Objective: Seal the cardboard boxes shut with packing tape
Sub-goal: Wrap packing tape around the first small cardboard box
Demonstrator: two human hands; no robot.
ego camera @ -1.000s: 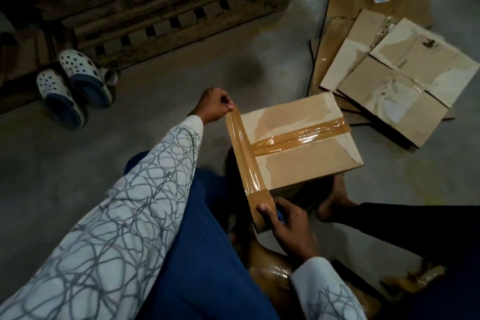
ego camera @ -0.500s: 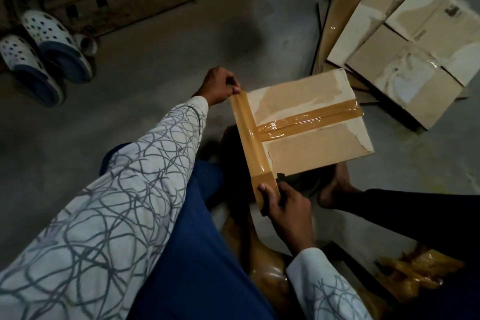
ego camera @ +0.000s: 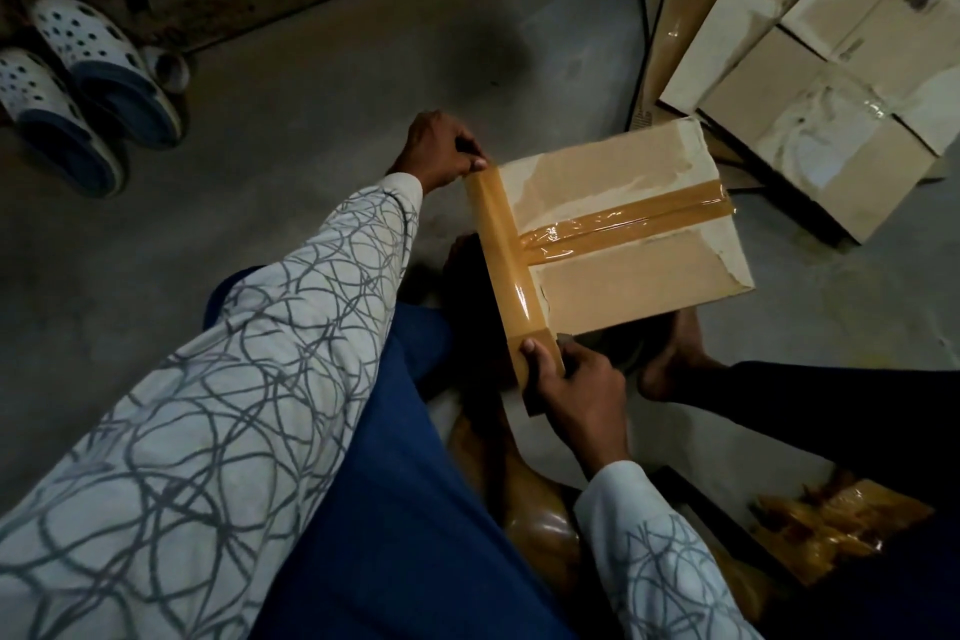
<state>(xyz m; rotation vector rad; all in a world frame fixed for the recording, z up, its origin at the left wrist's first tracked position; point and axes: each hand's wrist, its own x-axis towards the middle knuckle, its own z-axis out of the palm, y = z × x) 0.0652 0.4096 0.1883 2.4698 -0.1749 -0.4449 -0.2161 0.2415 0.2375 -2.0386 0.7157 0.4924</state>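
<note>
Since one second ago, moved up closer to near box corner: right hand (ego camera: pixel 576 385). Now pinching near end of brown tape strip (ego camera: pixel 501 250), thumb on top, fingers curled under. Far end pinched at far corner by left hand (ego camera: pixel 441 148). Strip laid along left edge of cardboard box (ego camera: pixel 639 286), crossing taped middle seam. Box low before lap. Flattened cartons (ego camera: pixel 831 68) beyond at right; sandals (ego camera: pixel 88 78) far left.

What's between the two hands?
A strip of brown packing tape, stretched from the left hand to the right hand along the cardboard box's edge, seen in the head view.
</note>
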